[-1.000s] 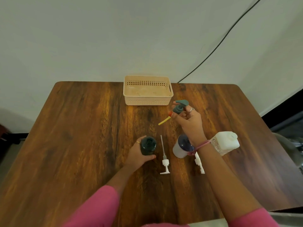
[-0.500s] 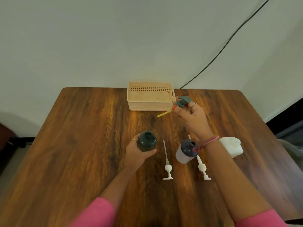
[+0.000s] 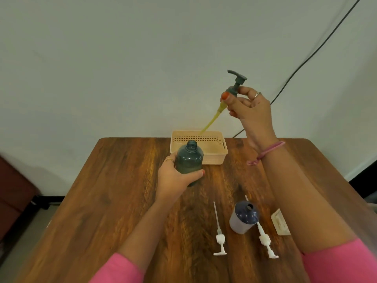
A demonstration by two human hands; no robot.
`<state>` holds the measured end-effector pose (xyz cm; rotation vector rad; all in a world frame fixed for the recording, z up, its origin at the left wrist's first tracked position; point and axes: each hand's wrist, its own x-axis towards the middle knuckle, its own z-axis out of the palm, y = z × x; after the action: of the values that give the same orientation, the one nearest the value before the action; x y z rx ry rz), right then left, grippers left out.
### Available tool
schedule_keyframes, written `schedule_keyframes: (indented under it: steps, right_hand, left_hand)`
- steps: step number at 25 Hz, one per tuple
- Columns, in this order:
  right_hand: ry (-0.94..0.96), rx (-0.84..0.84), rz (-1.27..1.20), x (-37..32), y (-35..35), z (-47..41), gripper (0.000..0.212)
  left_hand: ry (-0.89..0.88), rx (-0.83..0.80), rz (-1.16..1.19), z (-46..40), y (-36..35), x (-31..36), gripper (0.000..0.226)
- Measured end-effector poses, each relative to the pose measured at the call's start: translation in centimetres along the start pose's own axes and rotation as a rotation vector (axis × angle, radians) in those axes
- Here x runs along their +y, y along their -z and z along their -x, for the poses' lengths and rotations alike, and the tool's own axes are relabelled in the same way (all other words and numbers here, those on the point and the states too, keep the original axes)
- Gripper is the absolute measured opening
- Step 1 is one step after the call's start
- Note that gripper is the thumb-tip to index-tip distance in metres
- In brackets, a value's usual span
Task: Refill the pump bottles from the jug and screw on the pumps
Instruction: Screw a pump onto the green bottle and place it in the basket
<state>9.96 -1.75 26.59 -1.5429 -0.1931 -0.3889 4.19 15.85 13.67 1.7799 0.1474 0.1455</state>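
Green bottle (image 3: pixel 189 163): I hold it upright on the table (image 3: pixel 114 193), just in front of the basket (image 3: pixel 214 155), its neck open so it can take liquid or the pump.
Left hand (image 3: pixel 175 177): my fingers and thumb are wrapped round the bottle's body, steadying it so it cannot tip.
Green pump (image 3: pixel 236 82): lifted well above the bottle, clear of the neck; its yellowish tube (image 3: pixel 212 121) slopes down toward the basket.
Right hand (image 3: pixel 250 109): thumb and fingertips pinch the pump's collar, the remaining fingers loosely curled; I judge this grip suits twisting the collar onto a thread.
Blue-topped bottle (image 3: pixel 243 218): stands open nearer me, waiting its turn.
White pumps (image 3: pixel 219 235): two lie flat on the table, one on each side of the blue-topped bottle, within reach for screwing on.
Jug (image 3: pixel 280 222): only a pale corner shows beside my right forearm; whether it is capped I cannot tell.
Fill level: I cannot read it through the tinted green bottle.
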Motion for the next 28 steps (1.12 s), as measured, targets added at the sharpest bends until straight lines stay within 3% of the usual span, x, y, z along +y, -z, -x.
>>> schedule_keyframes:
  steps: [3, 13, 19, 28]
  right_hand:
    - [0.045, 0.001, -0.044, -2.6, -1.1, -1.2, 0.040]
    - [0.151, -0.035, -0.076, -8.4, -2.7, -3.3, 0.034]
    - [0.157, -0.133, 0.030, -9.2, -3.4, -3.5, 0.041]
    - [0.162, -0.347, 0.254, -8.7, -4.0, -3.3, 0.027]
  left_hand:
    - [-0.034, 0.030, -0.008, -0.7, 0.4, 2.1, 0.087]
    - [-0.178, 0.083, 0.039, -2.7, 1.6, 7.0, 0.069]
    - [-0.205, 0.073, 0.030, -3.2, 1.8, 8.2, 0.071]
    - [-0.237, 0.094, 0.022, -3.2, 1.7, 10.0, 0.073]
